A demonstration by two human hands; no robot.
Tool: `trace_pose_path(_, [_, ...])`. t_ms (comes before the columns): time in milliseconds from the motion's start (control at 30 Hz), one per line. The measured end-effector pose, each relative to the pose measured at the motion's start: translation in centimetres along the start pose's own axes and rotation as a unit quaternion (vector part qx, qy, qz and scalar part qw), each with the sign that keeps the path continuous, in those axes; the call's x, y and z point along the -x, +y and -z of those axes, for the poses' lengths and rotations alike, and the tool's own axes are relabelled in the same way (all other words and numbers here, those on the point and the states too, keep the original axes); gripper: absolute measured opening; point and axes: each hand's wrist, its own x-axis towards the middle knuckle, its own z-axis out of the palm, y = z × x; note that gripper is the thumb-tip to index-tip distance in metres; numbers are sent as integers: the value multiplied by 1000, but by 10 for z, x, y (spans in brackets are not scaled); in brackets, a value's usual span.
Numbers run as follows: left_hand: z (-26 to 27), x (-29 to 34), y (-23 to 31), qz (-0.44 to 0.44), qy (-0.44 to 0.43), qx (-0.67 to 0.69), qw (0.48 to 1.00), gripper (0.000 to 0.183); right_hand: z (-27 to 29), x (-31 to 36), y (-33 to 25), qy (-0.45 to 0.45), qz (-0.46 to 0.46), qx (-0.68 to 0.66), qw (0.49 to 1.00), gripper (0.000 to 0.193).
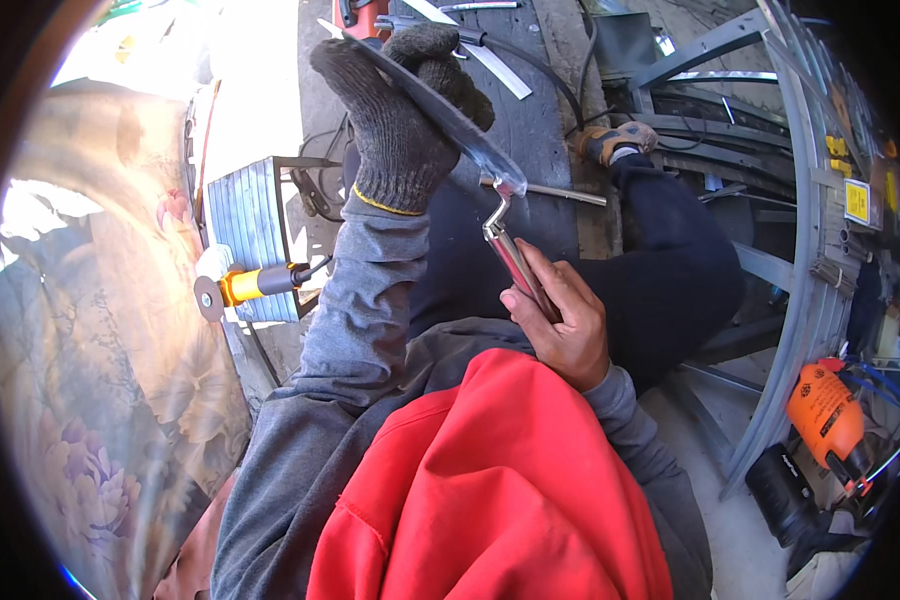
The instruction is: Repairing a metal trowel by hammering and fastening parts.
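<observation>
A gloved left hand (405, 110) clamped a flat metal strip (440, 105) while the bare right hand (560, 325), fingers closed, gripped a bent steel handle (510, 250) at its near end; a steadier strip would likely help.

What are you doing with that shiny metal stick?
A person sits among metal parts. The gloved left hand grips a flat, curved metal strip. The bare right hand holds a bent shiny metal handle whose tip meets the strip's end. An angle grinder with a yellow body lies nearby, untouched.
</observation>
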Motion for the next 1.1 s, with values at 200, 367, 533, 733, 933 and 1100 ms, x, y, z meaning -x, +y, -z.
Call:
trace_pose_path(200, [-63, 11, -12, -59, 168, -64, 982, 64, -20, 6, 0, 14, 37, 4, 999, 60])
trace_pose_path(367, [-69, 5, -18, -54, 178, -58, 981, 64, -24, 8, 0, 28, 29, -43, 998, 63])
trace_pose_path(533, [-84, 14, -24, -47, 187, -51, 980, 64, -22, 10, -5, 19, -10, -57, 998, 63])
trace_pose_path(733, [-59, -25, -22, -42, 202, -44, 977, 65, -17, 13, -5, -8, -91, -200, 975, 58])
trace_pose_path(933, [-67, -18, -15, -33, 214, -33, 976, 65, -11, 15, -2, -26, -106, -223, 969, 58])
trace_pose_path(1100, [-71, -14, -10, -24, 223, -25, 974, 65, -10, 15, -4, -31, -108, -221, 969, 58])
